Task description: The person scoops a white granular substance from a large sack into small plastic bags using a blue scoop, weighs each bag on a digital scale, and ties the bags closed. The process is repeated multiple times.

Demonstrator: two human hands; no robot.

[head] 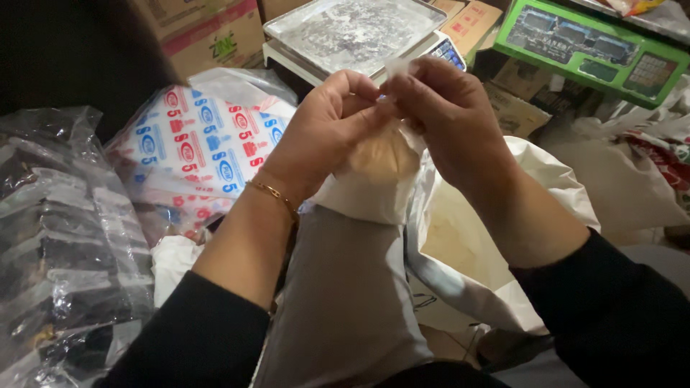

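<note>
Left hand (323,129) and right hand (445,118) pinch the small bag (374,179) (powder-filled) hanging just below them.

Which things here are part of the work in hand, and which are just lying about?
In hand: left hand, right hand, small clear bag of powder.
Lying about: weighing scale, green scale, printed bag, cardboard boxes, big white sack.

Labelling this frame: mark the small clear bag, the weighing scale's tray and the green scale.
small clear bag (377,169), head view, powder-filled belly.
weighing scale's tray (352,29), head view, dusty metal surface.
green scale (586,43), head view, top panel.
</note>
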